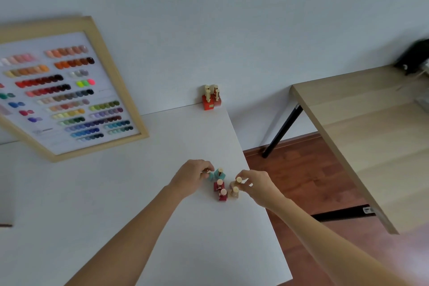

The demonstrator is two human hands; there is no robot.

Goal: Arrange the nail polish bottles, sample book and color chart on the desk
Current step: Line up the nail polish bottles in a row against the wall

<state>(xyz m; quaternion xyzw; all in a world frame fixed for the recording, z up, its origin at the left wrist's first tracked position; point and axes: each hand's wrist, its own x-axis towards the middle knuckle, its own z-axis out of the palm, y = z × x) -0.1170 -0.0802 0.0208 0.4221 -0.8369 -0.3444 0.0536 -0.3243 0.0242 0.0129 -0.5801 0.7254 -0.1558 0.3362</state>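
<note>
Head view: looking down on a white table (pixel 116 204), both arms reaching in from below.
Far left: color chart (pixel 67 90) in a pale wooden frame, propped tilted at the back of the table against the wall; rows of coloured swatches on a white field.
Sample book: not identifiable anywhere in view; only a dark sliver at the left edge, too little to name.
Left hand (pixel 193 176): fingers curled, pinching the cap of a teal bottle (pixel 210 175) at the left of the near cluster.
Near cluster: second teal bottle (pixel 219 173) just beside the first, two dark red bottles (pixel 220 190) in front, close together, near the table's right edge.
Right hand (pixel 254 184): fingertips pinching the gold cap of a beige bottle (pixel 237 181); another beige bottle (pixel 234 192) just in front of it.
Back corner: red bottles (pixel 210 98) already grouped tight by the wall, well apart from the near cluster.
Step in hand: probably sorting the near bottles by colour, one bottle held in each hand.
Next move: likely calls for lifting straight up and setting down upright without tipping neighbours or nudging any off the right edge.
Containers: all bottles capped; contents not visible.
Right: wooden side table (pixel 359 127), apart from the work.
</note>
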